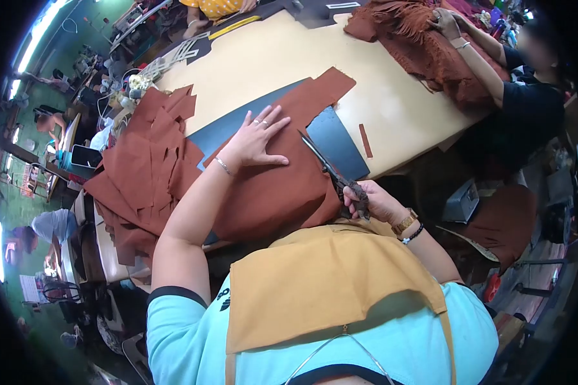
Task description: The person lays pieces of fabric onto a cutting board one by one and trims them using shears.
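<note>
Our L hand [260,138] lies open on the brown sheet [276,192] on the table [257,58], our R hand [374,202] grips the scissors [316,153], and we judge the sheet prob. soft, light, best pressed flat nr. its edge.

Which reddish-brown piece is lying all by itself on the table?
The thin little strip, right of the blue sheet. It touches no other piece; the big cloth is under the left hand.
</note>
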Available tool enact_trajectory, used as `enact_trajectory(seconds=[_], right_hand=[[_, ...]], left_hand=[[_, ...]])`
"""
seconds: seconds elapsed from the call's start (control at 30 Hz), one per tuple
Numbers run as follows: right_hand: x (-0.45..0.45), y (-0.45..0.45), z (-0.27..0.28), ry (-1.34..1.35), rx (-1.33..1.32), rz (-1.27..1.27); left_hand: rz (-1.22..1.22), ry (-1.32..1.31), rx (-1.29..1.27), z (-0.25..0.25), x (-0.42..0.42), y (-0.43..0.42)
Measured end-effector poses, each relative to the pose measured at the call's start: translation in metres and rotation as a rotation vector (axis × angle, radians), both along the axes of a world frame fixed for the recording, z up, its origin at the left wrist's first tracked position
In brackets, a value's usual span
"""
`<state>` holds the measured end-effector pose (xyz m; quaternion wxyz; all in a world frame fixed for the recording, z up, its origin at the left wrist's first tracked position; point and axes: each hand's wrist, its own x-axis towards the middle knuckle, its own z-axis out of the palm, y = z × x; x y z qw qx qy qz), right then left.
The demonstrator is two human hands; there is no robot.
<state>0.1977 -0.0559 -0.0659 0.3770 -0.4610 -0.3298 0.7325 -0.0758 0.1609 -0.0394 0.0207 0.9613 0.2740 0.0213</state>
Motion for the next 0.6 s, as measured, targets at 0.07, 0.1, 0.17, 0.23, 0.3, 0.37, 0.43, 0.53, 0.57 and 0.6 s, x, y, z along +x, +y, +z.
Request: enact_trajectory(seconds=[0.07, 0.1, 0.17, 0.23, 0.3, 0.37, 0.43, 0.53, 0.57, 0.6], right_hand=[[-0.002, 0.001, 0.004, -0.014, -0.016, 0.012], [-0.002, 0.002, 0.004, -0.016, -0.013, 0.02], [-0.006, 0.005, 0.003, -0.016, 0.005, 0.007], [-0.008, 0.004, 0.002, -0.013, 0.009, 0.002], [-0.008, 0.002, 0.005, -0.01, 0.006, -0.003], [-0.007, 0.0, 0.003, -0.016, 0.006, 0.004], [-0.006, -0.001, 0.002, -0.017, 0.008, 0.006], [-0.006, -0.001, 0.001, -0.004, -0.002, 0.012], [-0.006, 0.001, 0.001, 0.006, -0.017, 0.019], [-0.005, 0.003, 0.001, 0.015, -0.032, 0.025]], left_hand=[[-0.011, 0.005, -0.058, -0.015, 0.002, 0.009], [-0.007, 0.021, -0.041, -0.014, 0.003, 0.007], [0.02, 0.013, -0.039, -0.015, 0.004, -0.001], [0.064, 0.003, -0.035, -0.018, 0.001, -0.01], [0.115, -0.011, -0.019, -0.021, -0.001, -0.017], [0.159, -0.03, -0.016, -0.024, -0.003, -0.022], [0.202, -0.041, -0.018, -0.025, -0.002, -0.029], [0.252, -0.046, -0.015, -0.026, 0.0, -0.04], [0.257, -0.047, -0.007, -0.027, 0.001, -0.044], [0.261, -0.048, 0.001, -0.027, 0.002, -0.048]])
